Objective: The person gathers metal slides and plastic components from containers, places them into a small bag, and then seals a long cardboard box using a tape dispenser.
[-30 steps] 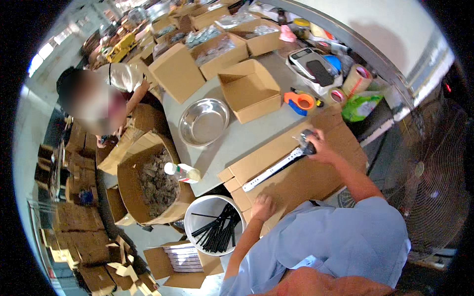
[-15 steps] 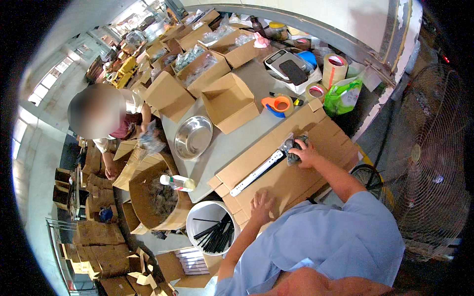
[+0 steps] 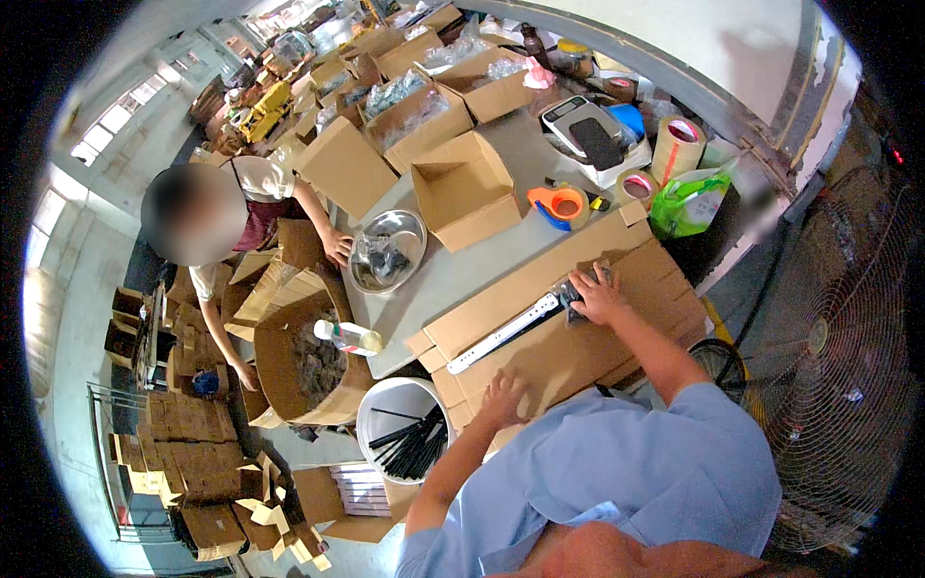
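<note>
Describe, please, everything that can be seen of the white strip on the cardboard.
The strip is long, narrow and straight, with small dark holes; whether metal or plastic, I cannot tell. A darker band runs along its lower side. It lies slantwise on the cardboard, its lower left end uncovered. Its upper right end is beside the dark packet under the right hand; contact is unclear.

Tan cardboard (image 3: 568, 371), dotted white strip (image 3: 506, 334), blackish bundle (image 3: 570, 302).
Strip: white, dark dots along it. Table (image 3: 462, 279) grey, bowl (image 3: 364, 275) silver. Bucket (image 3: 369, 403) white, rods (image 3: 414, 451) black. Tape dispenser (image 3: 546, 198) orange + blue. Bag (image 3: 679, 214) green/white. Shirt (image 3: 617, 472) plain light blue. Co-worker's sleeve (image 3: 264, 178) white, garment (image 3: 267, 222) maroon.
</note>
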`<move>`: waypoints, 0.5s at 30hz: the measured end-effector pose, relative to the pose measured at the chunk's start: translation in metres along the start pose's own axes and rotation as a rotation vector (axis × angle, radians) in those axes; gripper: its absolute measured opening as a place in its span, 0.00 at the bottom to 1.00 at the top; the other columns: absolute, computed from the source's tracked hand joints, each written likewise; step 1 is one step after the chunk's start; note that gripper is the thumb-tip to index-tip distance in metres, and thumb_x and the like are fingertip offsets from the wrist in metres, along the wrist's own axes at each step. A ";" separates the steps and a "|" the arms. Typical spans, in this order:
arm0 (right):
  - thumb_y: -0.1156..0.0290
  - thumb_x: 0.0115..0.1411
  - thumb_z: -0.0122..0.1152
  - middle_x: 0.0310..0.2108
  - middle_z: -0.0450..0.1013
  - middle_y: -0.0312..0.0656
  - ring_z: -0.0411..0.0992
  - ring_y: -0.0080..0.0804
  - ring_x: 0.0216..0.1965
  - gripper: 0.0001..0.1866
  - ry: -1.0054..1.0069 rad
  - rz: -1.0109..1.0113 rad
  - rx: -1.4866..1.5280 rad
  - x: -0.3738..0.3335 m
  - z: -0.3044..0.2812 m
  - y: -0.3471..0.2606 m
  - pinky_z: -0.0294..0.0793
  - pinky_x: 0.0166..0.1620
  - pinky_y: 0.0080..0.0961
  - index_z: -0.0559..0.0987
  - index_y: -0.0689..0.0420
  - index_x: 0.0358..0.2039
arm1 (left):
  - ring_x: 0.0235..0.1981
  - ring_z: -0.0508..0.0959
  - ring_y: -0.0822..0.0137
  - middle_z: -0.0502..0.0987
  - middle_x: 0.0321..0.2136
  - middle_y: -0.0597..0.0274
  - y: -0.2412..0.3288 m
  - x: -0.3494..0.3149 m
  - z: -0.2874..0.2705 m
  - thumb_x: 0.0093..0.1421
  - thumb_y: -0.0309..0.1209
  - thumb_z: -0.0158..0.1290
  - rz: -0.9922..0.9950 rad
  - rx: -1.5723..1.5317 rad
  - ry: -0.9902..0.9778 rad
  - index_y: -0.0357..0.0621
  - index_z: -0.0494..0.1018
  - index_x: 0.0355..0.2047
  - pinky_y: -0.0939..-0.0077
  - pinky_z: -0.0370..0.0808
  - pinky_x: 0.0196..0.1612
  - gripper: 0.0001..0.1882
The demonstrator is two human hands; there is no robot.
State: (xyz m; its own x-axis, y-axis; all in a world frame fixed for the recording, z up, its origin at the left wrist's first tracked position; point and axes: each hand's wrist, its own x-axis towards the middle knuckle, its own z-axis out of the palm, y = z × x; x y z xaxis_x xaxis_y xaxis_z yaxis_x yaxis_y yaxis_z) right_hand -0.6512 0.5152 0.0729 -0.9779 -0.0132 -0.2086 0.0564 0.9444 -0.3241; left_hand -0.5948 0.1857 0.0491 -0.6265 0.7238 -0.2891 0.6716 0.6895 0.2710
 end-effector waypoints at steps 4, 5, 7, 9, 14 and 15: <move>0.49 0.54 0.51 0.65 0.43 0.41 0.35 0.60 0.64 0.39 0.001 -0.006 0.009 0.005 0.000 0.002 0.38 0.61 0.60 0.50 0.46 0.63 | 0.55 0.61 0.45 0.58 0.57 0.52 -0.004 0.003 -0.034 0.36 0.37 0.64 0.123 -0.165 -0.069 0.53 0.62 0.54 0.57 0.63 0.56 0.41; 0.49 0.54 0.51 0.65 0.43 0.41 0.35 0.60 0.64 0.39 -0.004 -0.016 0.000 0.008 -0.001 0.005 0.38 0.61 0.60 0.50 0.46 0.63 | 0.55 0.61 0.45 0.58 0.57 0.52 0.000 0.006 -0.057 0.36 0.37 0.64 0.115 -0.174 -0.061 0.53 0.62 0.54 0.57 0.63 0.56 0.41; 0.49 0.54 0.52 0.65 0.41 0.46 0.38 0.60 0.63 0.40 0.091 -0.048 -0.033 0.014 -0.010 0.007 0.42 0.61 0.55 0.50 0.48 0.63 | 0.50 0.69 0.54 0.69 0.49 0.50 0.006 0.016 -0.108 0.39 0.32 0.58 0.043 -0.336 -0.394 0.45 0.66 0.50 0.67 0.65 0.55 0.33; 0.53 0.52 0.57 0.62 0.47 0.52 0.45 0.59 0.62 0.37 0.239 -0.136 0.029 0.028 -0.028 -0.019 0.48 0.61 0.49 0.58 0.52 0.59 | 0.47 0.72 0.57 0.72 0.45 0.50 -0.025 0.019 -0.104 0.40 0.31 0.56 0.053 -0.528 -0.368 0.43 0.69 0.48 0.69 0.67 0.52 0.29; 0.61 0.51 0.60 0.48 0.65 0.52 0.61 0.51 0.51 0.23 0.207 -0.421 0.210 0.086 -0.053 -0.093 0.60 0.55 0.41 0.72 0.58 0.46 | 0.28 0.78 0.55 0.78 0.27 0.51 -0.092 0.041 -0.088 0.49 0.40 0.51 0.091 -0.408 0.043 0.48 0.78 0.32 0.63 0.74 0.33 0.13; 0.61 0.51 0.59 0.47 0.66 0.51 0.63 0.50 0.50 0.22 0.153 -0.504 0.230 0.102 -0.052 -0.108 0.61 0.54 0.39 0.72 0.58 0.45 | 0.28 0.78 0.55 0.78 0.27 0.51 -0.094 0.039 -0.076 0.49 0.40 0.51 0.072 -0.423 0.071 0.48 0.78 0.32 0.63 0.74 0.33 0.13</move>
State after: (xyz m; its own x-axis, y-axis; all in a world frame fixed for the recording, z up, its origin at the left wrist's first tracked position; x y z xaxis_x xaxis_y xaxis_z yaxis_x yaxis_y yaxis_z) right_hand -0.7676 0.4286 0.1343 -0.9122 -0.3795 0.1543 -0.3990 0.7375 -0.5449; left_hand -0.7118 0.1510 0.0824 -0.6195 0.7603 -0.1955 0.5030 0.5757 0.6446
